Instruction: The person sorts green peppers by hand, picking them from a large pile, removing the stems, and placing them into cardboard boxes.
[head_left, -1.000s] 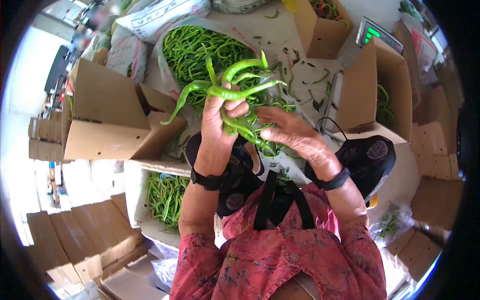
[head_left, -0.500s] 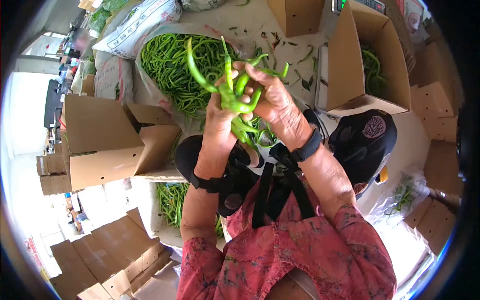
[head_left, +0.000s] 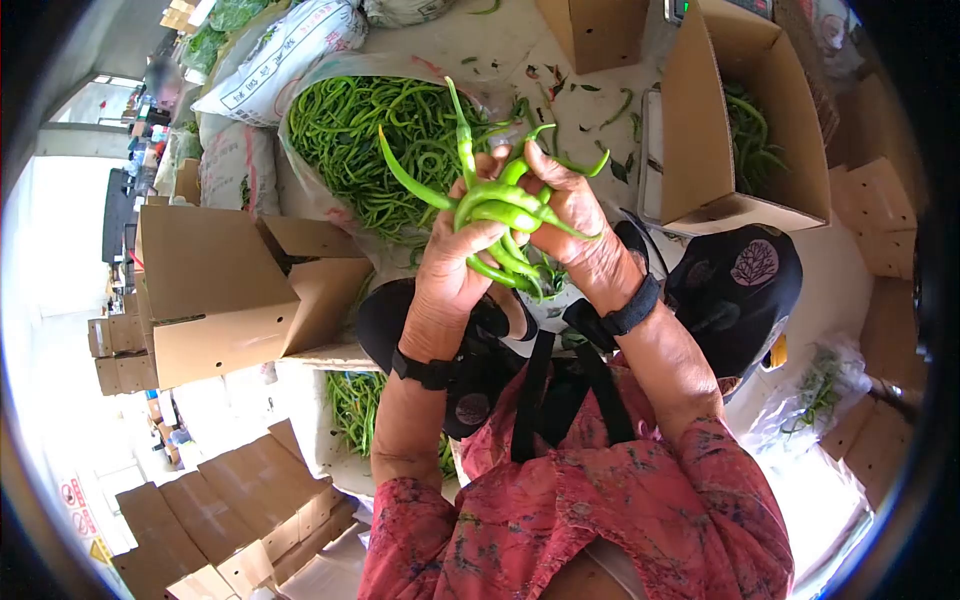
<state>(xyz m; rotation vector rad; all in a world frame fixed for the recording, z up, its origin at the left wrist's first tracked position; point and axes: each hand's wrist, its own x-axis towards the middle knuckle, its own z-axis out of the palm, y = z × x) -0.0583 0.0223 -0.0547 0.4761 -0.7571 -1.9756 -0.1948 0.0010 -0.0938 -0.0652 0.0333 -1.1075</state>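
Observation:
Between my two hands is a bunch of long green chili peppers (head_left: 500, 205), held above my lap. My left hand (head_left: 455, 255) is closed round the bunch from the left, thumb across the front. On the other side, my right hand (head_left: 578, 215) grips more of the same peppers, its thumb bent near their upper ends. Some tips stick out upward and sideways, and others hang below the fingers. Just beyond my hands lies a large open bag full of green peppers (head_left: 370, 150); parts of it are hidden behind my left hand and the bunch.
An open cardboard box (head_left: 700, 130) with peppers inside stands at the right on a scale (head_left: 650, 150). Another open box (head_left: 215, 290) is at my left. Filled white sacks (head_left: 285, 60) lie behind. A plastic bag (head_left: 815, 390) with peppers rests at the right.
The peppers in my hands have shifted and fanned out, with more lying crosswise at the front. My right hand has turned slightly and moved down. The view has shifted a little.

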